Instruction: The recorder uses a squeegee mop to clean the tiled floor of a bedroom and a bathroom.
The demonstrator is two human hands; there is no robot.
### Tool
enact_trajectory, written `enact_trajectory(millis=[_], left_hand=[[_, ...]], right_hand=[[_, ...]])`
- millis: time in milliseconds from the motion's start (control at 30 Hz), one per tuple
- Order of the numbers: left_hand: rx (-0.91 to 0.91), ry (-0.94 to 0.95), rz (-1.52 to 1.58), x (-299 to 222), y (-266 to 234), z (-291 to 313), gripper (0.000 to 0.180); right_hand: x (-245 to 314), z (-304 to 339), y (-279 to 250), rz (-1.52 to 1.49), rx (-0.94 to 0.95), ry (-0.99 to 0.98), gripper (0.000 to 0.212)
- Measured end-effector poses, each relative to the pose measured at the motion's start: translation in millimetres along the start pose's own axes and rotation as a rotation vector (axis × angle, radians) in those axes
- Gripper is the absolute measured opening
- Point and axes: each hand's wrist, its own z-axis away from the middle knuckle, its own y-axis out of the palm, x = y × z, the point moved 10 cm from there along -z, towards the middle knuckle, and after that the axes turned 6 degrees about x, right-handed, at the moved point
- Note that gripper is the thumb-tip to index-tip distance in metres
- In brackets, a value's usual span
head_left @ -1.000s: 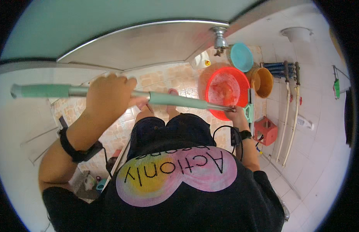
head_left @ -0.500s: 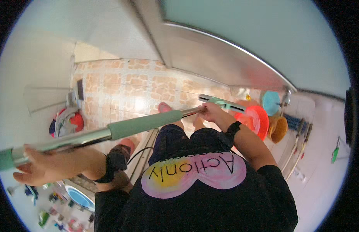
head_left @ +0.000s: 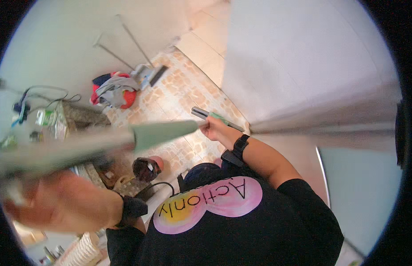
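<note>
A long-handled mop (head_left: 164, 133) with light green grips slants across in front of me. My right hand (head_left: 216, 129) is closed round the shaft close to the head, a narrow grey bar (head_left: 198, 112) with a green fitting. At the far left, my left hand (head_left: 68, 201) is at the pole's other end, under and against it. Motion blurs its fingers and that end of the pole, but the hand appears to hold it. Black bands circle both my wrists.
Beside the left wall a long-handled dustpan (head_left: 146, 75) stands next to a heap of clothes (head_left: 115, 91). A stone-topped counter (head_left: 79, 117) with items on it lies to my left. A pale panel (head_left: 294, 66) rises on the right, above the patterned tile floor (head_left: 170, 95).
My view has turned left, bringing the clothes and dustpan nearer the middle. The red basin and buckets at the right have left the picture. Both hands stay at the mop.
</note>
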Motion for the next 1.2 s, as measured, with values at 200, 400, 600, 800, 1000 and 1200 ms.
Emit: enact_trajectory(millis=[200, 400, 600, 800, 1000, 1200], left_hand=[[0.843, -0.349, -0.204, 88, 69, 18, 0.054], [0.796, -0.626, -0.535, 192, -3, 12, 0.047], [0.222, -1.147, -0.613, 206, -266, 79, 0.035], [0.103, -1.184, -0.553, 290, -263, 73, 0.018], [0.439, -1.062, -0.307, 458, -30, 31, 0.032], [1.097, -0.932, 0.121, 468, 288, 23, 0.035]], right_hand=[[33, -15, 106, 0.118, 0.288, 0.085, 0.006], [156, 17, 209, -0.299, -0.02, 0.063, 0.015], [158, 40, 253, -0.23, 0.004, -0.033, 0.015], [255, 11, 221, -0.536, -0.037, -0.027, 0.013], [326, 77, 138, -0.753, -0.111, -0.301, 0.012], [365, 136, 85, -0.825, -0.037, -0.473, 0.01]])
